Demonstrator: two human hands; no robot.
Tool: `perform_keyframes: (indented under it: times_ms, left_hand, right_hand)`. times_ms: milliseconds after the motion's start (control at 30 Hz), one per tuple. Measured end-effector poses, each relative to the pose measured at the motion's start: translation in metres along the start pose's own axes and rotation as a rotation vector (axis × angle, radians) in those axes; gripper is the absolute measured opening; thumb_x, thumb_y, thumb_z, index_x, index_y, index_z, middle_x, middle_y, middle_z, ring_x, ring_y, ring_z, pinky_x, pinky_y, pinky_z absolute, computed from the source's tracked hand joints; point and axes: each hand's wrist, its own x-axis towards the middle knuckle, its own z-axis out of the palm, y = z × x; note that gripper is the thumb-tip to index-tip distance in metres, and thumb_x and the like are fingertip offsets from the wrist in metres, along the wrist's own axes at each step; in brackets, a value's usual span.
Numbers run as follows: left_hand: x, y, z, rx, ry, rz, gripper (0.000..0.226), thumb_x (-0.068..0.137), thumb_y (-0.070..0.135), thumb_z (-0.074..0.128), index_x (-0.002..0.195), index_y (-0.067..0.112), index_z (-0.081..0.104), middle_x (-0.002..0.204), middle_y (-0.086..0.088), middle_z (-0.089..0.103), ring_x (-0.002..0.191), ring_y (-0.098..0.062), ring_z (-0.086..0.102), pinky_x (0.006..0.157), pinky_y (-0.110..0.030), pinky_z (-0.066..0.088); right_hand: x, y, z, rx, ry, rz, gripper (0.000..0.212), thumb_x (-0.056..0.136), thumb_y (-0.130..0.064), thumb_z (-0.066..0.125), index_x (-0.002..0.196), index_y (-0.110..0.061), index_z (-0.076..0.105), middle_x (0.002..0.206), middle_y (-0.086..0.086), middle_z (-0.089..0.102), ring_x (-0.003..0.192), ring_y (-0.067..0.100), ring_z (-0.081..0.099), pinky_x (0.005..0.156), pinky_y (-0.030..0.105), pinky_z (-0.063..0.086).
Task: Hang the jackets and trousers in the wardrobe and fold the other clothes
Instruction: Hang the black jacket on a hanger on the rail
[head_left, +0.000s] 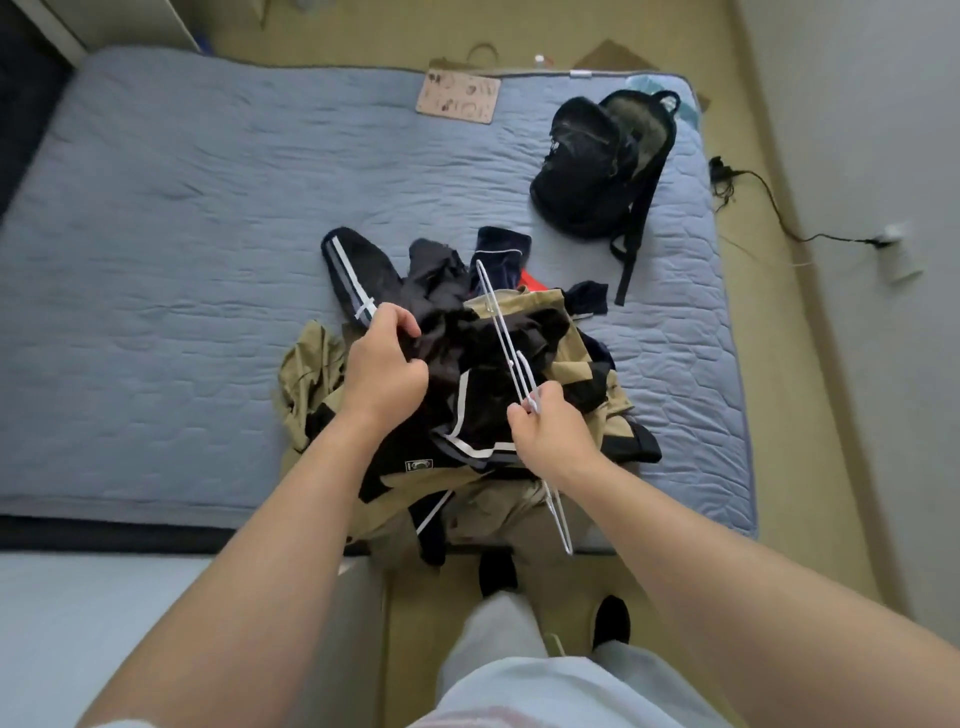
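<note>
Clothes pile (483, 364) on bed (182, 234), left hand (384, 364) gripping dark garment (441, 322), right hand (550, 431) pinching hanger (501, 322)

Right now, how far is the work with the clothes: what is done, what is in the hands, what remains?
Done: nothing visible; no garment is hung or folded. In hand: the right hand holds a white wire hanger, the left hand grips a black garment. Left: the whole heap of black, navy and khaki clothes on the grey-blue quilted mattress.
</note>
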Motion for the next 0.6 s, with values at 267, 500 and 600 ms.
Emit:
perform_keyframes:
  times_ms: [267,500,600]
  left_hand:
    - [-0.062,0.081,-0.056,0.337,0.263,0.423,0.036,0.073,-0.012,0.057,0.096,0.016,0.059,0.073,0.001,0.062,0.063,-0.027,0.058,0.058,-0.036,0.046]
    - [-0.14,0.148,-0.089,0.556,0.553,0.438,0.037,0.085,0.004,0.071,0.108,0.023,0.048,0.085,-0.007,0.068,0.062,-0.035,0.064,0.055,-0.042,0.056]
    - [-0.182,0.175,-0.091,0.617,0.707,0.412,0.018,0.091,0.013,0.069,0.109,0.012,0.066,0.095,-0.009,0.067,0.067,-0.033,0.065,0.056,-0.043,0.057]
  right_hand:
    - [-0.028,-0.031,-0.025,-0.028,-0.052,-0.137,0.027,0.094,-0.012,0.059,0.103,-0.017,0.034,0.099,0.002,0.051,0.081,0.016,0.051,0.07,0.027,0.043]
    - [-0.068,-0.051,-0.065,-0.112,-0.16,-0.405,0.056,0.082,-0.01,0.079,0.114,-0.022,0.034,0.102,-0.002,0.052,0.082,0.01,0.055,0.039,0.007,0.033]
    - [-0.086,-0.044,-0.08,-0.14,-0.201,-0.521,0.061,0.077,-0.018,0.085,0.11,-0.026,0.033,0.103,-0.004,0.05,0.085,0.012,0.058,0.048,0.012,0.039]
